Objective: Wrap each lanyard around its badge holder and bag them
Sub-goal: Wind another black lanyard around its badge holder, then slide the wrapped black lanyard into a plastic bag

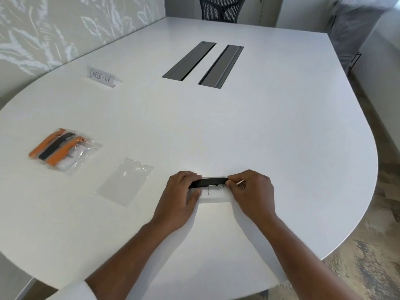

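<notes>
Broadly, a big white table (259,126) with a rounded end is filling most of the view, and two dark slots (203,61) are lying side by side in its middle. A mesh office chair (223,7) is standing at the far end, and a leaf-patterned wall (54,29) is running along the left side. A folded paper sign (102,76) reading "CHECK-IN" is standing on the table to the left of the slots.

Nearer the left edge, a clear filled bag (71,156) is lying flat, holding orange and black wrapped lanyards with their white badges. Just to its right, and near the hands, an empty clear bag (124,182) is lying flat on the table.

Close to the near edge, both hands are working on one badge holder (214,195), a white card resting on the tabletop. A black lanyard (207,182) is stretching across its top edge from one hand to the other. The left hand (179,195) is curling over the holder's left side, fingers pinching the strap's left end and thumb pressing on the card. The right hand (251,191) is closing its fingertips on the strap's right end, covering the holder's right edge.
</notes>
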The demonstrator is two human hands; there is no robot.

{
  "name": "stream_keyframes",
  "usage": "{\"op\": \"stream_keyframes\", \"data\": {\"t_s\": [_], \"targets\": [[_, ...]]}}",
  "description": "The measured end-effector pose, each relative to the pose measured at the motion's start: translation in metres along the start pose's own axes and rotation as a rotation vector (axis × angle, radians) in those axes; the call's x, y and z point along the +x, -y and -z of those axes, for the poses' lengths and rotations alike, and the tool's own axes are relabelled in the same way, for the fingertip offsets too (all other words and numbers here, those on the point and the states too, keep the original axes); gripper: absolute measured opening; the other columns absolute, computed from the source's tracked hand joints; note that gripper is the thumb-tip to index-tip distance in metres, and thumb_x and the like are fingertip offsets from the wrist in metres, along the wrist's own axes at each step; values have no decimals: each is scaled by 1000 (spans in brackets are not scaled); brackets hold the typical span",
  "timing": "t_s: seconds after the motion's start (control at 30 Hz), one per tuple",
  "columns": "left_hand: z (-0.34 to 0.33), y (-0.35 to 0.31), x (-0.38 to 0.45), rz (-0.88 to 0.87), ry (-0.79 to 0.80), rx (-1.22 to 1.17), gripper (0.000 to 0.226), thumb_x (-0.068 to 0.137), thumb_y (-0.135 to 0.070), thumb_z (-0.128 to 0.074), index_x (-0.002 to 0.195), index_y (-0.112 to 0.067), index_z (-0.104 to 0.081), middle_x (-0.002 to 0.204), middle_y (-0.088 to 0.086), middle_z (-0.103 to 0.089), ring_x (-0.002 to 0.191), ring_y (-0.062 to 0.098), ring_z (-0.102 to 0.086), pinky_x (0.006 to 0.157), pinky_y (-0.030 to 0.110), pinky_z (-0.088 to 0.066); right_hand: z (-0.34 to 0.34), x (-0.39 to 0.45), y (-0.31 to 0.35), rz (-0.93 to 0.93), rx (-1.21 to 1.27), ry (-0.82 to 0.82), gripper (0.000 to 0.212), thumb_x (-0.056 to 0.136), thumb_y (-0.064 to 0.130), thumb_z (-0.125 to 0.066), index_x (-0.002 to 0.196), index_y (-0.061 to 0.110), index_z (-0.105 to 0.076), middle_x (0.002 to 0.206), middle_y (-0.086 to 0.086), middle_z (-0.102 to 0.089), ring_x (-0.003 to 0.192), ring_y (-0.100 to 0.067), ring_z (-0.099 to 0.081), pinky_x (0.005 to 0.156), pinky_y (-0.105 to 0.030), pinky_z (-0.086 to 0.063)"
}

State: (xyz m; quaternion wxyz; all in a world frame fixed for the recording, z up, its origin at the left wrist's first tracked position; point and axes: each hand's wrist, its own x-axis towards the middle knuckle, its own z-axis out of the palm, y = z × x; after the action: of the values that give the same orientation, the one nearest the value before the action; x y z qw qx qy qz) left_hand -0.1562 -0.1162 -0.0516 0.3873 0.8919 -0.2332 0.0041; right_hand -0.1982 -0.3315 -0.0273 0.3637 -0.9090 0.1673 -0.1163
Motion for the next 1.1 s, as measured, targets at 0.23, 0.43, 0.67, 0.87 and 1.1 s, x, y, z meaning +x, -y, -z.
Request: {"op": "stream_keyframes", "data": {"t_s": [0.23, 0.43, 0.67, 0.87, 1.1], "targets": [[54, 26, -1, -32, -238, -32, 29, 97, -16, -65, 124, -27, -65, 131, -13, -61, 132, 8, -51, 109, 23, -38, -23, 4, 51, 191, -66, -41, 3, 89, 31, -74, 92, 31, -75, 93, 17, -71, 84, -7, -65, 76, -28, -50], [108, 95, -7, 131, -268, 194, 38, 93, -28, -68, 130, -22, -59, 132, -3, -59, 119, 20, -55, 102, 30, -41, -81, 2, 109, 340, -25, 149, 14, 92, 28, -71, 105, 25, -78, 103, 10, -71, 98, -15, -65, 86, -36, -54], [118, 123, -21, 96, -69, 286, 56, 93, -52, -46, 142, -26, -50, 153, -7, -47, 148, 23, -34, 124, 49, -22, -142, 21, 151, 318, -187, 279, 36, 102, 35, -56, 136, 23, -63, 133, 3, -58, 124, -21, -56, 98, -38, -51], [117, 131, -23, 60, 24, 326, 53, 103, -43, -42, 154, -32, -38, 165, -20, -27, 158, 24, -8, 127, 47, -2, -166, 23, 161, 211, -247, 195, 20, 98, 34, -62, 111, 24, -72, 115, 3, -62, 108, -20, -60, 83, -32, -48], [118, 126, -26, -47, -41, 221, 36, 102, -22, -54, 137, -26, -60, 156, -12, -45, 155, 23, -21, 128, 42, -6, -162, 2, 155, 128, -147, 87, 7, 92, 23, -63, 85, 22, -64, 92, 6, -63, 85, -16, -61, 74, -32, -50]]}}
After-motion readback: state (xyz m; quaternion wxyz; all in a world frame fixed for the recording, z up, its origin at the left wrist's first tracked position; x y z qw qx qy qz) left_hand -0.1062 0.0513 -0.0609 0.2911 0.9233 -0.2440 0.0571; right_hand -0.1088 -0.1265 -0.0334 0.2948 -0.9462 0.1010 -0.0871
